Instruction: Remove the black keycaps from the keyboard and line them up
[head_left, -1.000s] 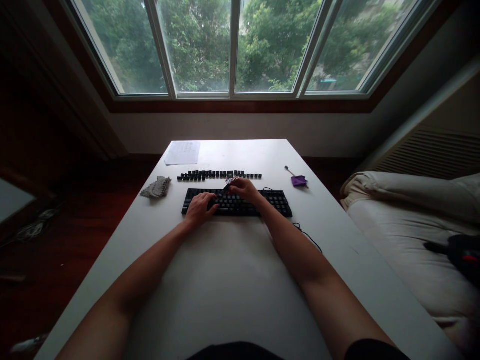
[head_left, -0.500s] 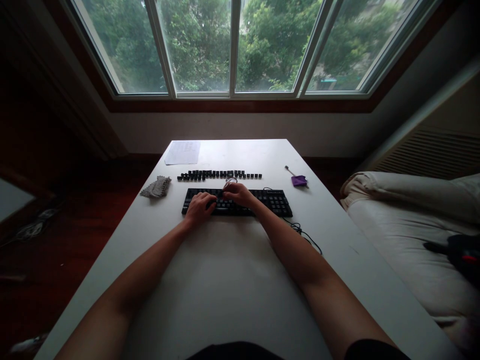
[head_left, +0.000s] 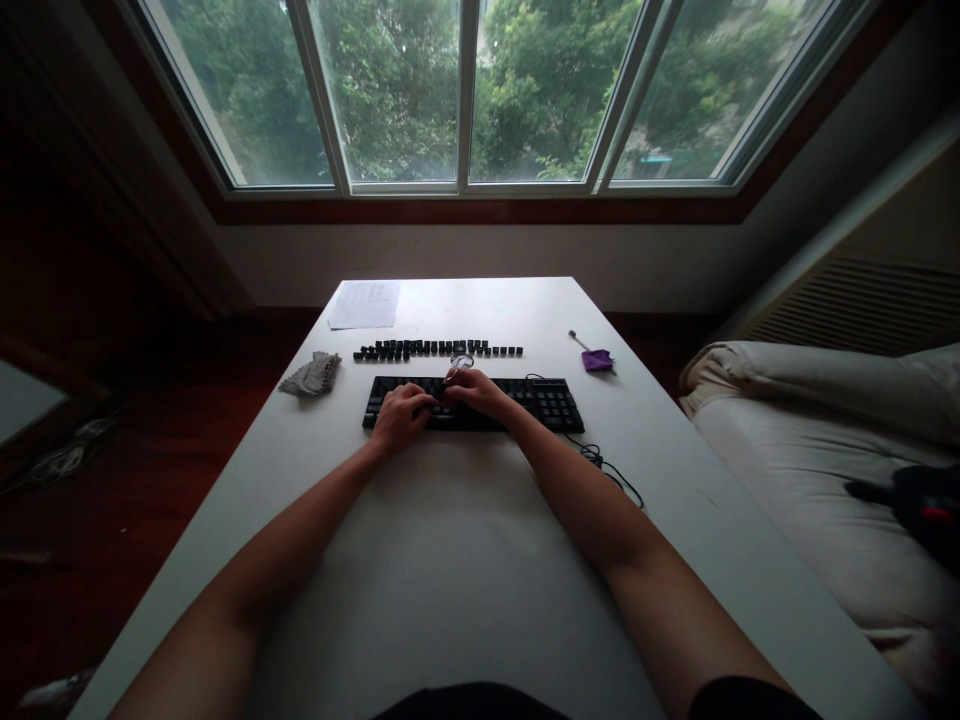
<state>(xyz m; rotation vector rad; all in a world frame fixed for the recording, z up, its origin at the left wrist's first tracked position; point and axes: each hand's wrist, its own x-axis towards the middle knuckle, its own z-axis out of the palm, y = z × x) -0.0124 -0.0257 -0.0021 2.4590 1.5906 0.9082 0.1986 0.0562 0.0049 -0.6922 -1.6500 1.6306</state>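
A black keyboard point(head_left: 551, 402) lies across the white table, its middle partly hidden by my hands. My left hand point(head_left: 402, 412) rests over its left half, fingers curled and thumb and fingertips drawn together; whatever they pinch is too small to make out. Just right of it, my right hand point(head_left: 472, 390) is closed in a pinch above the middle keys. A thin wire loop, looking like a wire keycap puller point(head_left: 451, 376), sticks up from the right fingers. The fingertips of both hands nearly meet. Behind the keyboard stand rows of loose black keycaps point(head_left: 390, 350).
A small clear round dish point(head_left: 463, 360) sits just beyond my right hand. On the left lie a grey cloth point(head_left: 312, 374) and a paper sheet point(head_left: 365, 304). A purple cloth piece point(head_left: 598, 360), a small brush point(head_left: 577, 340) and a coiled cable point(head_left: 592, 456) are on the right.
My right fingers have dipped slightly toward the keys, and the wire loop now tilts lower, apart from the clear dish. My left fingertips have shifted a little toward the right hand.
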